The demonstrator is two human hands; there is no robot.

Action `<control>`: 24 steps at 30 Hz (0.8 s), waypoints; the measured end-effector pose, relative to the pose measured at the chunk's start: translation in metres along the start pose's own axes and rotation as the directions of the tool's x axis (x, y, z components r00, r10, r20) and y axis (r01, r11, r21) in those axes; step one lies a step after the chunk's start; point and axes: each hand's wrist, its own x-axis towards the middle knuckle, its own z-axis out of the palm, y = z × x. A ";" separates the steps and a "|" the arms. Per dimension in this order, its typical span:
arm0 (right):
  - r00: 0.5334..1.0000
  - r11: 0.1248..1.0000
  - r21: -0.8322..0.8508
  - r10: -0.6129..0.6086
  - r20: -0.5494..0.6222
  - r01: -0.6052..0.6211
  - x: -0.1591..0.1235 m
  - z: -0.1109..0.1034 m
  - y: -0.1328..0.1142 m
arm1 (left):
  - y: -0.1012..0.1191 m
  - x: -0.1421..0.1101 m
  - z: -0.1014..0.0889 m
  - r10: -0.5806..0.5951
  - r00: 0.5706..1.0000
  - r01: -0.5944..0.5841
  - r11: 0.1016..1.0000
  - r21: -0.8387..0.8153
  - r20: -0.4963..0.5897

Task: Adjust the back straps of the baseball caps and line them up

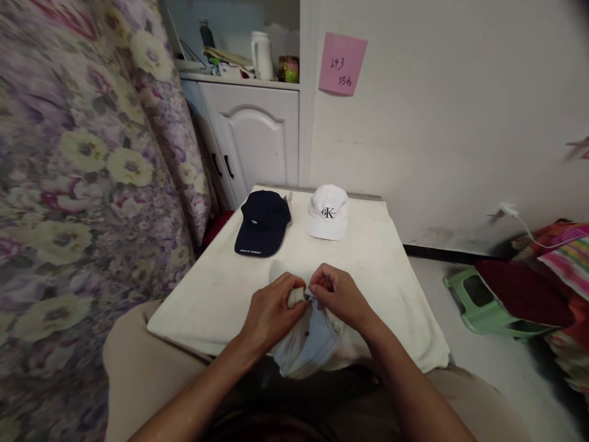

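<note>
Where you gripped: your left hand (273, 310) and right hand (339, 296) closely pinched a pale strap (296, 298).
Cap (313, 342): looked pale blue, stitched, crumpled; hung at the table's (216, 310) near edge.
Cap's body: drooped toward you, long axis roughly near-to-far; its front was unclear.

Pale blue stitched cap (317, 334), slack, held over the near edge of the cream-covered table (216, 301)

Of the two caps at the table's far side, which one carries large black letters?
The white cap, on the right. The navy cap, left of it, bears only small pale markings.
</note>
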 end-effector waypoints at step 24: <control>0.992 0.994 -0.056 -0.087 0.095 0.092 -0.002 -0.012 0.001 | -0.003 0.002 0.002 -0.009 0.998 0.011 0.999 -0.038 0.069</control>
